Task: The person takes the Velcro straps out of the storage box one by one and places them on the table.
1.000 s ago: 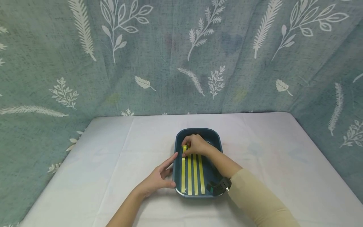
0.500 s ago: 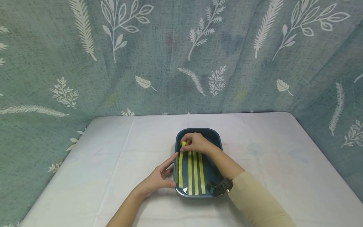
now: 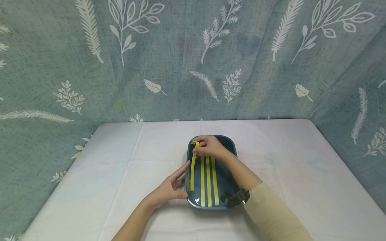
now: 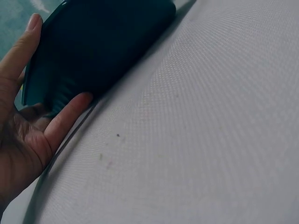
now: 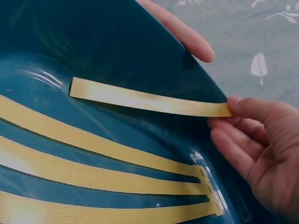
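A dark blue oval-cornered tray (image 3: 225, 177) stands on the table. My right hand (image 3: 212, 147) is over its far left part, pinching one end of a yellow ribbon strip (image 3: 192, 175) between thumb and fingers. In the right wrist view this ribbon strip (image 5: 149, 100) slants from the fingertips toward the tray's side wall, its other end free. Three more yellow strips (image 3: 208, 184) lie side by side on the tray's floor. My left hand (image 3: 167, 190) touches the tray's left side with index finger and thumb spread apart; the left wrist view shows its fingers extended against the outer wall.
A white cloth (image 3: 144, 147) covers the table around the tray. Behind and beside the table hangs a green-blue curtain (image 3: 169, 67) with white leaf prints. A dark device (image 3: 235, 197) is strapped to my right wrist, over the tray's near right corner.
My right hand has raised the leftmost ribbon strip off the tray's floor and moved slightly away from me with it. The left hand and the tray stay put.
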The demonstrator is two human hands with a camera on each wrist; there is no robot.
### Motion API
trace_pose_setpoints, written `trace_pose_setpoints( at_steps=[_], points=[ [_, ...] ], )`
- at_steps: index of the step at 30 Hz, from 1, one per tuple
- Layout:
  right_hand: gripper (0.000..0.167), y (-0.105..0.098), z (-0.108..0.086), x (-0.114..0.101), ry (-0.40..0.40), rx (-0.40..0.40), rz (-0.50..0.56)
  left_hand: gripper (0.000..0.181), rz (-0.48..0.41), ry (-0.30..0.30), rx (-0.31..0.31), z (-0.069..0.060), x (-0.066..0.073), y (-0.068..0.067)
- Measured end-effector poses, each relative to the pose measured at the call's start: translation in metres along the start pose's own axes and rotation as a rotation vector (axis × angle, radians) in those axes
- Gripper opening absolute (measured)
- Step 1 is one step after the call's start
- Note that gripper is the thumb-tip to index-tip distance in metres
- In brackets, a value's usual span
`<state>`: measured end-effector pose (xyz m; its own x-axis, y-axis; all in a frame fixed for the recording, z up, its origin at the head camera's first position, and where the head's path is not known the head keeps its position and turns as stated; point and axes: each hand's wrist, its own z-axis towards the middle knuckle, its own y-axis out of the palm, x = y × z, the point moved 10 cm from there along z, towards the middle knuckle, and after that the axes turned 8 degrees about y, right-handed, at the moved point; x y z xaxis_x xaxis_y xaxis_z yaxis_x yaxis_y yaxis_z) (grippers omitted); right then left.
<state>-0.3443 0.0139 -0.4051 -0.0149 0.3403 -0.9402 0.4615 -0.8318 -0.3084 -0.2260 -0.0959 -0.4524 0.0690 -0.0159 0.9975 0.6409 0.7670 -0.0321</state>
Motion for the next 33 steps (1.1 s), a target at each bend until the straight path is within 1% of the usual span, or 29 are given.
trace_pose_setpoints(
  at_steps=[3,9,11,15,21,28,33],
  points=[
    [0.045,-0.001,0.000,0.002,0.023,-0.021,0.118,0.095,-0.001,-0.003,0.000,0.000,0.000,0.001],
    [0.051,-0.010,-0.002,-0.003,0.010,-0.041,0.324,0.097,0.005,0.006,0.004,0.001,0.001,0.000],
    [0.051,-0.012,-0.002,-0.005,0.006,-0.045,0.364,0.099,0.009,0.011,0.004,0.001,0.001,0.000],
    [0.053,-0.012,-0.004,-0.007,-0.004,-0.057,0.389,0.101,0.016,0.010,0.008,0.000,0.002,0.000],
    [0.060,-0.009,-0.004,-0.007,-0.001,-0.093,0.405,0.100,0.020,0.001,0.013,0.000,0.001,0.000],
    [0.073,-0.007,-0.006,-0.008,0.001,-0.134,0.354,0.099,0.011,-0.008,0.008,-0.001,0.000,0.001],
    [0.081,-0.010,-0.008,-0.007,0.011,-0.130,0.328,0.101,0.008,0.001,0.013,-0.001,0.001,0.000]
  ],
)
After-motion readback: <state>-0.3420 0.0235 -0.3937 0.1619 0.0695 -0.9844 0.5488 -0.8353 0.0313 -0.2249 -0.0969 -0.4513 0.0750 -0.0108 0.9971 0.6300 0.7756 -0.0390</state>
